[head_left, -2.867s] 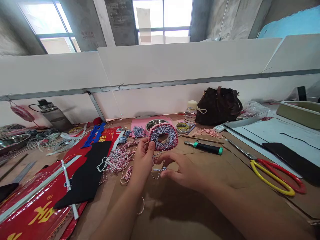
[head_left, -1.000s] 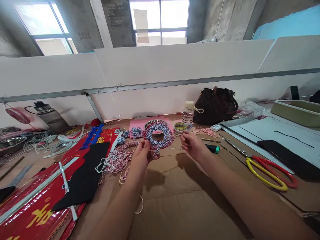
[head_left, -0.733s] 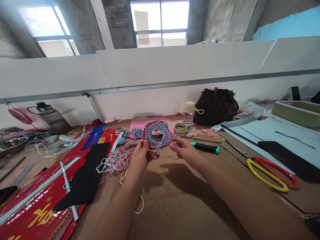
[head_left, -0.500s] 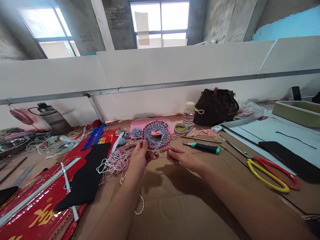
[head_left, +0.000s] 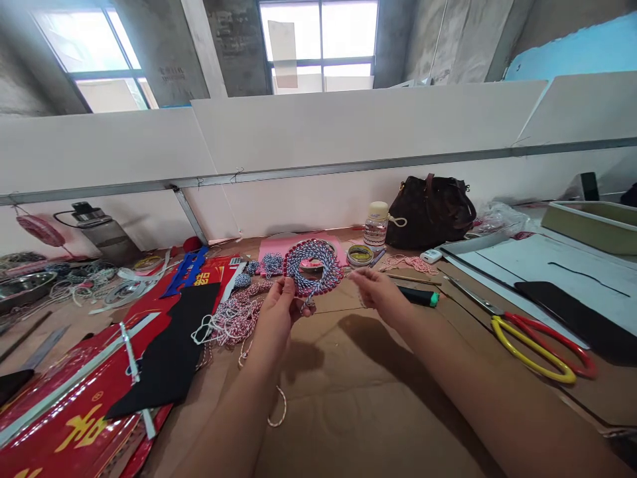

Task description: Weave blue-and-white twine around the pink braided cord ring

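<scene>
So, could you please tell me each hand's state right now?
Left hand: closed, holding the cord ring.
Right hand: pinched shut; whether it holds anything cannot be told.

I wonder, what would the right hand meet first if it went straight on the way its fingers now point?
The right hand would probably meet the round blue-and-white cord ring with red edging, held in the left hand, though depth is unclear.
</scene>
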Demonstrator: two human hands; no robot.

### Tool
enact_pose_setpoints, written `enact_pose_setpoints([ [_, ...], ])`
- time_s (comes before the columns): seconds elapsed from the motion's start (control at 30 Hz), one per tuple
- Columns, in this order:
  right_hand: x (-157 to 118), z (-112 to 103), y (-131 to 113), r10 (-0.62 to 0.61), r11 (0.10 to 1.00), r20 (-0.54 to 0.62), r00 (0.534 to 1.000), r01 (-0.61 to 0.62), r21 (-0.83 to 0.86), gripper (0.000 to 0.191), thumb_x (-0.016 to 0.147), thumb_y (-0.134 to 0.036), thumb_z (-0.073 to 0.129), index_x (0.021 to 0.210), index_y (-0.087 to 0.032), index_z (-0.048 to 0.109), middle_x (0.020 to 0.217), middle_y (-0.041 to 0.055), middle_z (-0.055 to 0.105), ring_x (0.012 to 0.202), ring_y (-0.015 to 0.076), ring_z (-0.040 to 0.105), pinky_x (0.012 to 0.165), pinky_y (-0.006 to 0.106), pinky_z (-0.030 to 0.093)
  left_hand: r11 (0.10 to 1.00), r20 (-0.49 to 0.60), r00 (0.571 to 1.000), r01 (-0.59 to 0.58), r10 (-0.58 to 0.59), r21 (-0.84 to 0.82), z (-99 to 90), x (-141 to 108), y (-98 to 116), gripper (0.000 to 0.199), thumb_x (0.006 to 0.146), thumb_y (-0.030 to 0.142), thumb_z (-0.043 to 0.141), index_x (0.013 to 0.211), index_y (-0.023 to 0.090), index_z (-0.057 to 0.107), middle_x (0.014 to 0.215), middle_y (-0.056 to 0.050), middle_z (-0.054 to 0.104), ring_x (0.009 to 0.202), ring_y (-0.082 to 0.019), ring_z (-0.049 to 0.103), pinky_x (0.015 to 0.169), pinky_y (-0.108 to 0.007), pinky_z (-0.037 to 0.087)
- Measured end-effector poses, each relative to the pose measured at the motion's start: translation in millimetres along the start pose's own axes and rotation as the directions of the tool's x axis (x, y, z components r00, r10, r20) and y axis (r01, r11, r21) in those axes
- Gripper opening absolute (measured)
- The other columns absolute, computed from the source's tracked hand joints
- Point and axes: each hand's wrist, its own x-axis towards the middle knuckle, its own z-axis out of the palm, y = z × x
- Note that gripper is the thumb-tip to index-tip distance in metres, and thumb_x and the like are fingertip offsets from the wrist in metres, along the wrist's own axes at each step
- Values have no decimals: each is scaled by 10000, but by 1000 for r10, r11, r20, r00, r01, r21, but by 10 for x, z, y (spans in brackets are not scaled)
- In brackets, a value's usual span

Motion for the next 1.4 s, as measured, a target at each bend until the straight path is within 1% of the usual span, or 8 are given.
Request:
enact_pose_setpoints([
  [0.23, 247, -444, -53, -78, 980, -310, 948, 130, 151, 425, 706, -474, 766, 758, -244, 413, 421, -148, 244, 356, 52, 170, 352, 198, 140, 1000, -8, 1000, 1, -1, 11, -18, 17, -11, 556, 636, 548, 831, 923, 191, 515, 626, 81, 599, 465, -75, 571, 539, -234, 514],
  [0.37, 245, -505, -131, -107, 972, -350, 931, 171, 159, 349, 742, -471, 735, 837, -240, 491, 419, -147, 226, 355, 57, 160, 355, 198, 125, 1000, -27, 1000, -12, 12, -3, -20, 38, -43, 542, 635, 542, 832, 916, 182, 541, 668, 65, 608, 499, -75, 566, 561, -242, 527],
  [0.6, -16, -2, -13, -2, 990, -3, 1000, 2, 142, 433, 658, -419, 810, 979, -178, 646, 453, -138, 282, 392, 43, 158, 398, 210, 91, 997, -74, 996, -54, 58, 53, -51, 74, -95, 523, 608, 582, 828, 844, 166, 615, 698, 38, 603, 590, -87, 558, 595, -224, 493],
  [0.8, -274, 390, 194, 170, 974, 251, 953, -201, 104, 396, 621, -423, 834, 855, -175, 633, 462, -131, 299, 412, 45, 173, 403, 219, 92, 998, -42, 998, -36, 38, 49, -25, 63, -109, 530, 583, 592, 837, 805, 175, 597, 664, 48, 576, 570, -90, 530, 551, -208, 432],
  [0.93, -302, 431, 228, 208, 967, 284, 936, -241, 84, 367, 595, -381, 846, 797, -172, 621, 445, -131, 307, 407, 43, 173, 401, 219, 92, 999, -21, 999, -29, 30, 41, -20, 77, -147, 528, 587, 601, 831, 795, 182, 588, 646, 53, 551, 556, -91, 497, 533, -212, 416],
  [1.03, -231, 340, 211, 185, 973, 229, 956, -211, 97, 349, 647, -417, 815, 780, -185, 590, 443, -136, 277, 405, 48, 165, 397, 215, 92, 998, -20, 999, -47, 48, 40, -44, 93, -156, 517, 609, 592, 823, 817, 183, 585, 681, 42, 564, 576, -99, 525, 529, -213, 431],
  [1.17, -41, 91, 155, 117, 983, 47, 992, -122, 136, 347, 718, -454, 756, 769, -211, 514, 448, -137, 281, 391, 51, 150, 376, 209, 78, 994, -2, 996, -86, 86, 68, -65, 102, -135, 493, 662, 583, 792, 852, 179, 583, 704, 20, 610, 583, -116, 589, 532, -221, 452],
  [1.4, 184, -232, 49, 33, 981, -131, 991, -8, 192, 433, 691, -456, 783, 703, -234, 410, 427, -144, 239, 373, 46, 147, 347, 193, 136, 993, 13, 997, -83, 82, 84, -39, 109, -173, 554, 636, 614, 795, 892, 176, 573, 709, 10, 655, 574, -144, 656, 539, -246, 492],
])
